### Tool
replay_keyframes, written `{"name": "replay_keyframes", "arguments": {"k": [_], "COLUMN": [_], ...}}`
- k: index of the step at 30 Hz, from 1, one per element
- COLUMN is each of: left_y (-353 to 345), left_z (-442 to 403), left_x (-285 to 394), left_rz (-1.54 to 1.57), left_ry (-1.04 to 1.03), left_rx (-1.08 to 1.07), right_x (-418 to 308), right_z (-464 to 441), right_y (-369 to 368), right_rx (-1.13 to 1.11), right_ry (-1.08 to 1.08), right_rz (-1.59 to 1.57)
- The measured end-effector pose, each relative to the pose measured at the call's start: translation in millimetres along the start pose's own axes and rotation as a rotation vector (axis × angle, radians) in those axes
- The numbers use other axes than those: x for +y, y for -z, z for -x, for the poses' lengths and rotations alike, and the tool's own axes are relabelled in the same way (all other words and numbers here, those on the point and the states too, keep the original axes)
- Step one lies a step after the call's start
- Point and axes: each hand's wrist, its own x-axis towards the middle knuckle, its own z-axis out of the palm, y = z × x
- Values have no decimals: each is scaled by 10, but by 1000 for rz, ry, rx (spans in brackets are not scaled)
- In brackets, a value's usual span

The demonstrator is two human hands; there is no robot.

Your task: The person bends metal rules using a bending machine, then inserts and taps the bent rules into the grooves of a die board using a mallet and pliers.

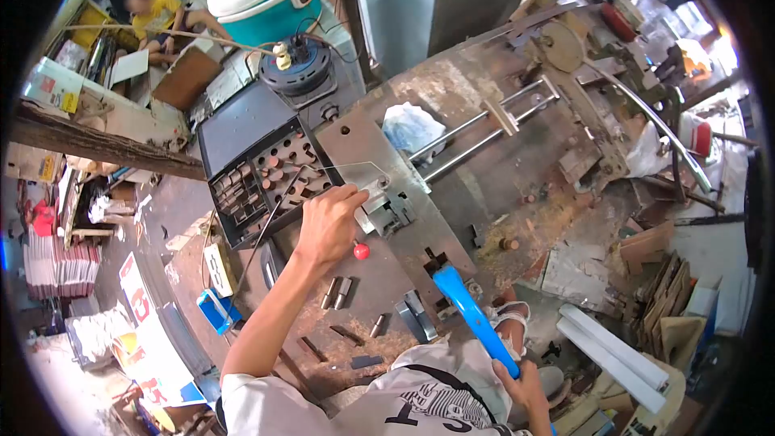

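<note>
My left hand (329, 224) reaches over the steel plate of a bench machine, fingers pinched together at the edge of a small metal clamp block (389, 211). What lies between those fingertips is hidden. Close below the hand is a red ball knob (361, 251). My right hand (523, 383) is wrapped round the lower end of a long blue lever handle (472, 315), which slopes up to the machine. Two parallel steel rods (464, 155) with a crosspiece stretch away from the plate. Left of the block, an open black case (266, 182) holds several round metal pieces.
Short metal cylinders (342, 292) lie on the bench near my body. A crumpled white bag (412, 129) rests beside the rods. At the back stand a teal and white cooler (262, 0) and a cable reel (296, 69). Another person (157, 16) sits at the upper left.
</note>
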Motion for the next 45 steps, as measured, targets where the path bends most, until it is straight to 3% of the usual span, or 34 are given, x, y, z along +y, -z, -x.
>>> {"name": "replay_keyframes", "arguments": {"k": [2,5,6,10,13,15,16,18,20,22,23,25,27,29,30,31,33,39,45], "left_y": [-53,-175,-199,-206,-205,-176,-184,-200,-46,-43,-70,-126,-165,-150,-149,-149,-156,-121,-63], "left_z": [-54,-76,-78,-142,-147,-153,-138,-115,-384,-518,-488,-514,-495,-495,-488,-495,-517,-538,-557], "left_x": [-44,-166,-189,-195,-195,-177,-199,-253,-56,-167,-262,-402,-427,-399,-396,-391,-394,-415,-373], "left_rz": [13,80,84,75,86,62,59,32,-41,93,95,294,264,243,240,244,252,247,199], "left_ry": [41,88,97,103,93,129,132,74,26,-40,-40,2,-4,-5,-5,0,-3,-18,-28], "left_rx": [-32,-48,-60,-91,-78,-129,-134,-28,53,15,18,-228,-216,-204,-213,-216,-213,-239,-225], "right_x": [-310,-258,-219,-153,144,401,930,1124,1013,476,406,314,286,258,247,360,605,269,322], "right_z": [126,63,37,22,-91,-215,-340,-410,-418,-422,-396,-369,-321,-201,-259,-296,-391,-288,-326], "right_y": [84,129,56,-18,-136,-219,-442,-450,-390,-146,-193,-224,-190,-201,-86,-146,-344,-197,-233], "right_rx": [137,27,90,172,213,95,262,219,188,-78,-75,66,94,199,-108,-110,161,49,100], "right_ry": [-93,-140,-76,-62,27,-41,156,150,138,89,90,182,169,116,-115,-117,136,23,71], "right_rz": [74,139,237,111,122,80,143,97,51,-36,-33,-102,-146,54,22,16,31,-59,-44]}}
